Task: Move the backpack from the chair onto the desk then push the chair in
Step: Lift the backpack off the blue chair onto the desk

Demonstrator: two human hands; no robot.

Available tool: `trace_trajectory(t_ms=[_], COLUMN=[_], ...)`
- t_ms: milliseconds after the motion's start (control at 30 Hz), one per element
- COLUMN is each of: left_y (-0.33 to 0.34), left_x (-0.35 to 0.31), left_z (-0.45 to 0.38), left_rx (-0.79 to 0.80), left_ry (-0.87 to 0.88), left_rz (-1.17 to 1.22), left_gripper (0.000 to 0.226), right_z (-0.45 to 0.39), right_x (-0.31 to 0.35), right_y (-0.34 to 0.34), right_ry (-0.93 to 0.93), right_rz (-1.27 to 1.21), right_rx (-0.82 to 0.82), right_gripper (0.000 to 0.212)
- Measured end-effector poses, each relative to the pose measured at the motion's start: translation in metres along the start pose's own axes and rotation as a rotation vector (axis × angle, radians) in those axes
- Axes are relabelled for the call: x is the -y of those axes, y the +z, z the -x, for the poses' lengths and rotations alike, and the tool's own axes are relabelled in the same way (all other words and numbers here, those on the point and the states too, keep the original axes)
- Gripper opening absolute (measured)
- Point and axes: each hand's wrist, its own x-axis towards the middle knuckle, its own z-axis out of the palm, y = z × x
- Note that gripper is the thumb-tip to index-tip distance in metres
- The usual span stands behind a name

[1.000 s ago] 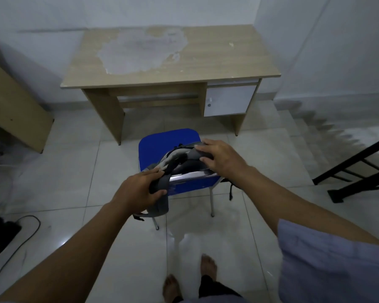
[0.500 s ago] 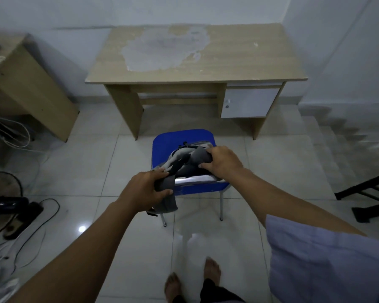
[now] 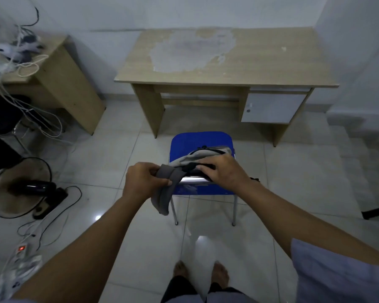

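A person stands barefoot on a glossy tiled floor (image 3: 109, 158), both arms reaching forward over the back of a blue chair (image 3: 200, 141) that sits pulled out from a wooden desk (image 3: 271, 68), well apart from its front edge. A grey backpack (image 3: 202, 155) rests on the chair seat, its top bunched against the chair's metal back rail. The left hand (image 3: 143, 179) is curled closed around 1 grey shoulder strap (image 3: 163, 193), thumb and fingers pinching the fabric, with the rest of the strap hanging loose below the hand and to the left of the chair back. The right hand (image 3: 222, 171) lies over the top of the backpack, fingers bent down and gripping its dark upper part just above the rail. The desk stands against a white wall, its top marked by a large pale patch where the surface has worn away, and a white cabinet door (image 3: 271, 108) hangs under its right side. To the left, a second, smaller wooden table (image 3: 59, 71) carries a tangle of white cables (image 3: 20, 60) that trail down its side. A floor fan (image 3: 20, 186) stands at the left on the tiles, with a power strip (image 3: 22, 249) showing 1 red light near the lower left corner. The person's 2 bare feet (image 3: 202, 273) appear at the bottom of the view.
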Motion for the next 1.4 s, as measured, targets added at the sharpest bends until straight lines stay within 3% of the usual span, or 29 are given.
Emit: trace_trajectory(t_ms=[233, 433, 533, 667, 767, 867, 967, 1067, 1200, 1400], left_y=[-0.019, -0.010, 0.002, 0.026, 0.033, 0.024, 0.018, 0.028, 0.055, 0.095], left_x=[-0.013, -0.040, -0.052, -0.064, -0.051, -0.027, -0.014, -0.013, -0.008, 0.007], left_z=[-0.045, -0.091, -0.113, -0.129, -0.126, -0.128, -0.135, -0.144, -0.157, -0.185], left_rx=[-0.113, -0.202, -0.169, 0.011, 0.095, -0.015, -0.091, -0.030, 0.177, 0.443], left_ry=[0.064, 0.172, 0.201, 0.322, 0.412, 0.399, 0.310, 0.194, 0.030, -0.223], left_rz=[-0.106, -0.135, -0.066, -0.149, -0.272, -0.298, -0.278, -0.255, -0.224, -0.112], left_gripper=[0.020, 0.020, 0.024, 0.029, 0.050, 0.080, 0.085, 0.086, 0.081, 0.106], right_z=[-0.034, -0.055, -0.065, -0.068, -0.061, -0.054, -0.054, -0.062, -0.081, -0.112], right_x=[0.004, -0.001, -0.006, -0.013, -0.013, -0.007, -0.003, -0.006, -0.022, -0.092], right_y=[-0.005, -0.014, -0.023, -0.025, -0.018, -0.014, -0.011, -0.010, -0.008, 0.010], right_ry=[0.157, 0.291, 0.355, 0.431, 0.464, 0.441, 0.413, 0.456, 0.702, 1.144], right_rz=[-0.089, -0.090, -0.065, 0.003, 0.096, 0.138, 0.114, 0.124, 0.114, -0.124], right_rx=[-0.167, -0.350, -0.443, -0.482, -0.448, -0.414, -0.410, -0.378, -0.260, 0.088], right_gripper=[0.025, 0.022, 0.020, 0.021, 0.024, 0.029, 0.041, 0.037, 0.042, 0.071])
